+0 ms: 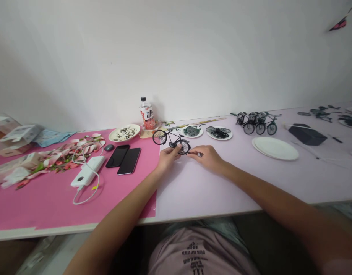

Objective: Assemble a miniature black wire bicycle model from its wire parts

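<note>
A small black model bicycle point(172, 138) is held tilted above the table, its front wheel up to the left. My left hand point(170, 156) grips it low, near the pedals and rear wheel. The fingers of my right hand point(206, 156) are pinched together at the lower edge of the rear wheel; whatever sits between those fingertips is too small to make out. Just behind the bicycle are a white plate of dark green parts point(192, 131) and another plate of black wheels and parts point(219, 133).
Several finished model bicycles point(256, 123) stand at the back right, near stacked white plates point(275, 149) and a dark block point(307, 134). On the pink left side lie two phones point(129, 161), a white power bank point(88, 172) with cable, and artificial petals point(84, 149). A bottle point(147, 114) stands behind.
</note>
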A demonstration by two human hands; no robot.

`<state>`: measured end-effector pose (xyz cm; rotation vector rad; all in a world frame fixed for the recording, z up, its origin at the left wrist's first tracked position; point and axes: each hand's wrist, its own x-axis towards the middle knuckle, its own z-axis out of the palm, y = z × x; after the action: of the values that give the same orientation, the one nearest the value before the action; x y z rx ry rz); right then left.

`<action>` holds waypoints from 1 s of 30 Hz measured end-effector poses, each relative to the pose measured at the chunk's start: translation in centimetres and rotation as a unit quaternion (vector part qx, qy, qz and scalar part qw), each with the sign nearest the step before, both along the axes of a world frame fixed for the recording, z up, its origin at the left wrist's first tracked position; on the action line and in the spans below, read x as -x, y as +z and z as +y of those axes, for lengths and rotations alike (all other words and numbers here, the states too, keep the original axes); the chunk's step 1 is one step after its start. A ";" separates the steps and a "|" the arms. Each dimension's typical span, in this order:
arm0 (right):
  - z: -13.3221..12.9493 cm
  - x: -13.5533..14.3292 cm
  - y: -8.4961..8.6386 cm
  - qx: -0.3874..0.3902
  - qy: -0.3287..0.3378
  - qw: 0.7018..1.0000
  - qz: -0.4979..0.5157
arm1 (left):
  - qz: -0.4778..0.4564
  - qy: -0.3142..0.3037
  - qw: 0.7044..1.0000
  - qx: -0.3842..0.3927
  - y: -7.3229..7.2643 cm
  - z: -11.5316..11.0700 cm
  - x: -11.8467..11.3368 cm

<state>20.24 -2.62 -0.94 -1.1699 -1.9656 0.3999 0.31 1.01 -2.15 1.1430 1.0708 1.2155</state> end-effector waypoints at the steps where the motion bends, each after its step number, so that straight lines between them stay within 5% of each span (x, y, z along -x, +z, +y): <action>1: 0.0 0.0 0.0 -0.014 0.000 1.000 0.002 | -0.003 -0.001 1.000 -0.002 0.0 0.0 0.0; 15: 0.3 -0.2 -0.5 -0.188 0.004 0.982 0.009 | -0.019 0.008 1.000 0.014 -0.1 0.3 0.0; 30: 0.6 -0.1 -0.8 -0.254 0.002 0.966 -0.043 | -0.044 -0.025 0.998 0.029 0.0 0.0 -0.2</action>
<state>20.37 -2.01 -1.76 -0.8602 -1.9814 -0.1564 0.51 1.01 -2.14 1.0561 0.9993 1.1782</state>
